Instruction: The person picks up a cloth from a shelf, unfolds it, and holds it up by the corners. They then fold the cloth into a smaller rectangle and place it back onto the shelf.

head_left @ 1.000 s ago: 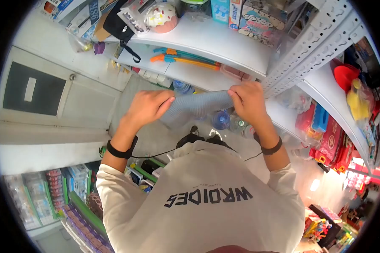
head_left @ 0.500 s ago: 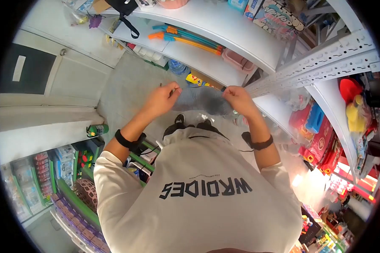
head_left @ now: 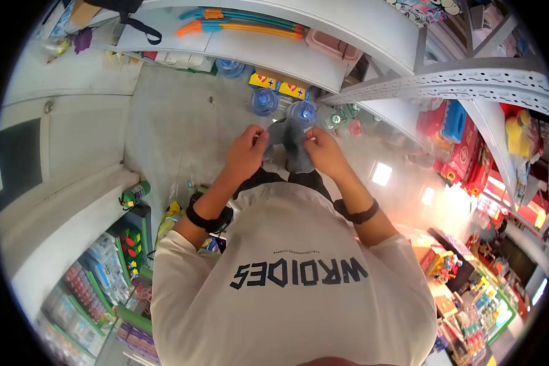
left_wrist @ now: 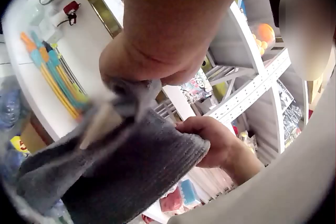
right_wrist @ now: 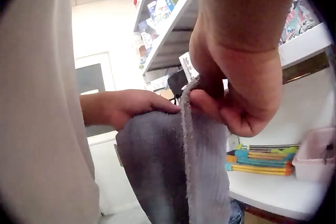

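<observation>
A grey ribbed cloth (head_left: 296, 146) hangs in front of the body, between the two hands. At its left edge, my left hand (head_left: 247, 151) pinches the fabric between thumb and fingers. My right hand (head_left: 326, 154) grips the other side, close by. Seen from the left wrist, the cloth (left_wrist: 142, 155) drapes in loose folds, with a pale label-like strip (left_wrist: 102, 127) on it. From the right wrist, a thick raised edge (right_wrist: 187, 155) runs down from the right fingers (right_wrist: 205, 103), while the left hand (right_wrist: 128, 107) holds the far top side.
Large blue water bottles (head_left: 264, 102) and yellow boxes (head_left: 294, 89) stand on the floor beyond the hands, under a white shelf (head_left: 250, 49). Orange and teal sticks (head_left: 244, 28) and a pink bin (head_left: 333, 46) lie on that shelf. A green fire extinguisher (head_left: 134, 195) is at left.
The cloth was stretched wide between the hands; now they are closer together and it hangs slack and folded. The head view has tilted down, showing more floor and bottles.
</observation>
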### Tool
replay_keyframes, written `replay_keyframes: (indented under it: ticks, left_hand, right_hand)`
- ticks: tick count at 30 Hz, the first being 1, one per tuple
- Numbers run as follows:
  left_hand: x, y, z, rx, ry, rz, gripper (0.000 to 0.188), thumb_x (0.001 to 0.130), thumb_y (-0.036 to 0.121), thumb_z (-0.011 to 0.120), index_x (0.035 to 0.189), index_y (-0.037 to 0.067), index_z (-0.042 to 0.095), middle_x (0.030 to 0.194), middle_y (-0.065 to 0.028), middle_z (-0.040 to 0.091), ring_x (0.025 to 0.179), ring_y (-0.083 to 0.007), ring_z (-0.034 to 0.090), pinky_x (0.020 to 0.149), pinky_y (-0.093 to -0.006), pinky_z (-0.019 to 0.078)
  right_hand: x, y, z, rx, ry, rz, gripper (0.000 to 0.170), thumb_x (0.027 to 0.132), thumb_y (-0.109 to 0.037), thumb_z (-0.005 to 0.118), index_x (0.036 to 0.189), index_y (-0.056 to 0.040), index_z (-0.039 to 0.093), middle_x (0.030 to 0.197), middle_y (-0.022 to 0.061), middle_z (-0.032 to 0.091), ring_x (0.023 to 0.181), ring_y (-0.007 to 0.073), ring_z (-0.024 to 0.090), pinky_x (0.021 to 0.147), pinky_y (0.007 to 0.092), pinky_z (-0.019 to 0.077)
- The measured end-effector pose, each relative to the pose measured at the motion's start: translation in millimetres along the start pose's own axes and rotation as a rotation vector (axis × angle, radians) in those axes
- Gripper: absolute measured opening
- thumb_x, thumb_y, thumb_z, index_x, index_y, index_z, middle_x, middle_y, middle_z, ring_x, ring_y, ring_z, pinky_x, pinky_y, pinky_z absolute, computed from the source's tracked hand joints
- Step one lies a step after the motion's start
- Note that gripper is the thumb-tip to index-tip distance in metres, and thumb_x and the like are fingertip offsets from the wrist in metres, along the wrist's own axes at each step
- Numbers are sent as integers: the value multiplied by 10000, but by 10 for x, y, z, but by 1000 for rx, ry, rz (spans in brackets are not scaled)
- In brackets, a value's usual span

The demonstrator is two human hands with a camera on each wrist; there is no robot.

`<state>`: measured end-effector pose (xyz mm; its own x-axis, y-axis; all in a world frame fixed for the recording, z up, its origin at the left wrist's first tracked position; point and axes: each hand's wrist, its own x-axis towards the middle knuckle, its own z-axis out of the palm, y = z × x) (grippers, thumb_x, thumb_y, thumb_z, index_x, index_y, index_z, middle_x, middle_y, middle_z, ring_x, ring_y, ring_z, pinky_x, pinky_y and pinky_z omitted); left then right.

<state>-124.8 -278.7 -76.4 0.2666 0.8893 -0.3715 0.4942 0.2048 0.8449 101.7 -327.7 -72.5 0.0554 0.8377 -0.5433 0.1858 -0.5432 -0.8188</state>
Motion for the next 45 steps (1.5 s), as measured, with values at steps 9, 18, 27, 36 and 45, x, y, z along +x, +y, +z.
replay_keyframes:
  ticks: [9,18,27,36,45]
  left_hand:
    - [-103,149,106,-50,-90,100,192,974,182,626,1035,7,577,788,-137,678,670,-220,638,635,-366,492]
    - [43,211,133,-323,-163,278,107,1006,102,536,1083,31,520,779,-64,580,660,-135,531,595,-314,433]
    - [103,316,-404,-56,-41,504,72,892,33,546,952,30,507,791,-163,553,705,-309,569,638,-405,451]
    - [292,342,-814,256,9,882,173,836,27,576,1007,26,549,920,-181,601,887,-394,592,754,-459,475]
    - [136,829,-271,19,7,1121,283,843,160,728,1086,49,633,997,-128,620,933,-356,614,791,-441,494]
  right_hand:
    - [-230,-357,344,-98,109,-124,133,908,-116,600,965,2,576,647,109,574,566,169,539,538,358,427]
    - [-202,-564,355,-57,170,-279,110,896,-78,626,981,-14,600,611,69,559,536,113,506,493,316,387]
    - [-499,-1226,-266,-204,142,-377,83,890,-86,660,879,-14,620,598,38,559,529,85,476,492,303,376]
    - [-850,-1912,-437,-768,-15,-505,124,855,-126,680,904,-12,680,594,112,596,509,185,552,515,339,411]
    - [-938,-2273,-337,-923,-76,-396,123,818,-119,688,848,1,692,760,203,670,718,394,649,665,449,502]
